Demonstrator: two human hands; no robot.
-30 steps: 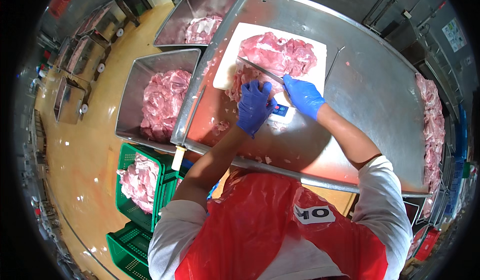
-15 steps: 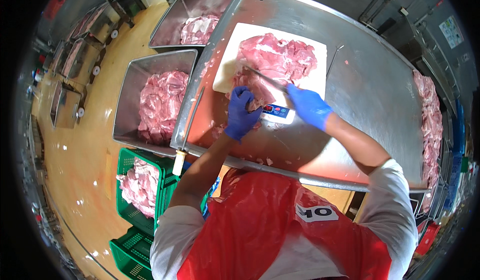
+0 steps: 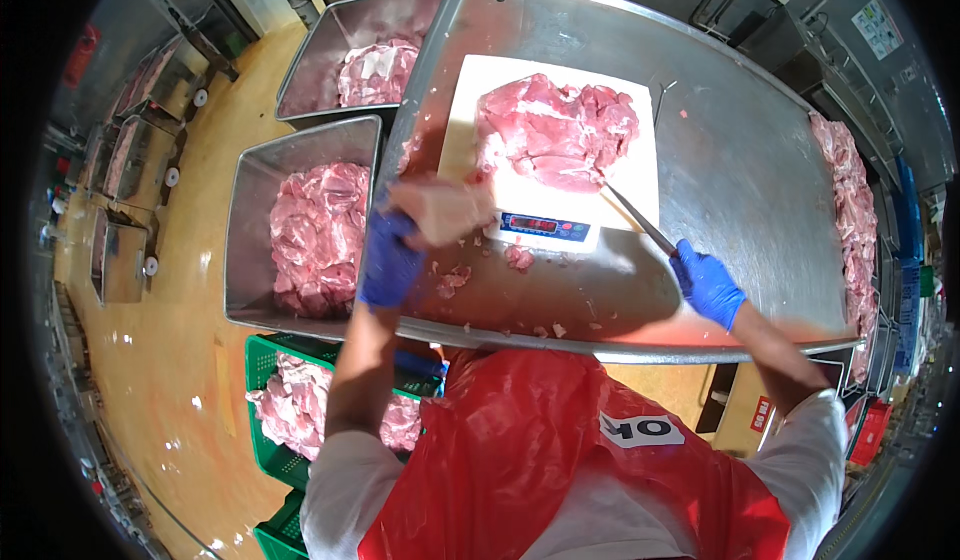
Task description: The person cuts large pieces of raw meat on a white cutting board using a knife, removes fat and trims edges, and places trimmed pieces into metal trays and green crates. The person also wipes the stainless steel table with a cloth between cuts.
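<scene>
My left hand [image 3: 388,265], in a blue glove and smeared by motion, grips a pale piece of meat [image 3: 445,210] over the table's left edge. My right hand [image 3: 710,285], also gloved in blue, is closed round a knife [image 3: 645,225]. The blade points up and left, its tip at the lower right edge of a pile of raw pink meat [image 3: 560,130]. That pile rests on a white board [image 3: 461,125]. At the board's near side shows a scale's blue panel [image 3: 543,227] with a lit red display.
Left of the steel table [image 3: 740,190] stand two metal bins [image 3: 250,210] containing meat. Below them a green crate [image 3: 262,440] holds more. Small scraps [image 3: 455,280] dot the near tabletop. A thin metal rod [image 3: 661,100] lies beside the board; meat [image 3: 848,210] lines the right edge.
My left hand has swung left off the board, carrying a piece of meat. The knife and my right hand have moved right and nearer me. More of the scale's panel now shows.
</scene>
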